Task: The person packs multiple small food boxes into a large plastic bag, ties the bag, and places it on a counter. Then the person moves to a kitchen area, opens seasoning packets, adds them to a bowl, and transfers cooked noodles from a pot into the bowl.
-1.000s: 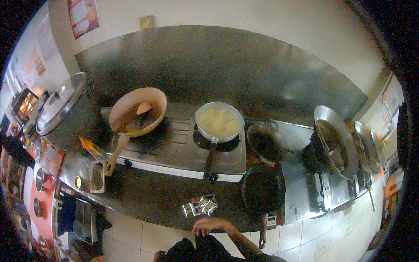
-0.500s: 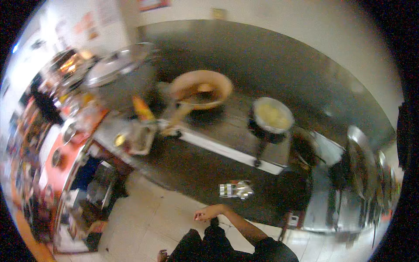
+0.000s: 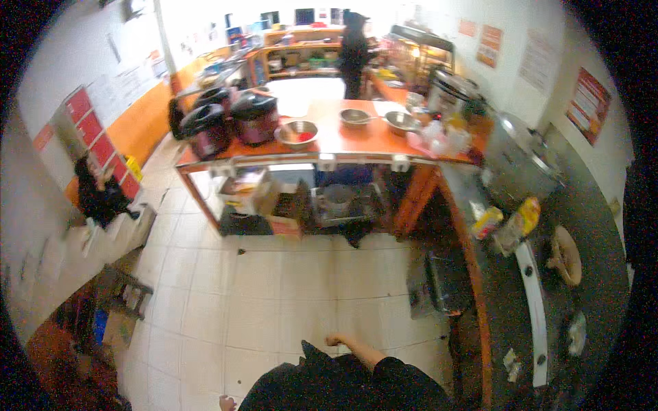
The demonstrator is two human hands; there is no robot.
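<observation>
My right hand [image 3: 337, 340] hangs in front of my body over the tiled floor, its fingers curled into a loose fist with nothing seen in it. At the lower edge, only a small part of my left hand [image 3: 227, 403] shows beside my dark clothing; its fingers cannot be made out. Neither hand touches anything I can see. To the right runs a dark cooking counter [image 3: 504, 308] with a white strip [image 3: 531, 308], a brown round bowl [image 3: 566, 257], yellow packets [image 3: 524, 218] and a large metal pot [image 3: 517, 161].
Ahead, an orange-topped table [image 3: 329, 147] carries dark lidded cookers [image 3: 253, 118] and metal bowls [image 3: 299, 133]. Boxes [image 3: 243, 192] stand beneath it. A person [image 3: 353, 55] in dark clothes stands behind it; another person [image 3: 99, 188] is at the left wall. A small stool [image 3: 127, 291] stands left.
My view has turned left from the stove counter toward the orange table, so the counter now lies on the right. The pan of yellow food is no longer seen.
</observation>
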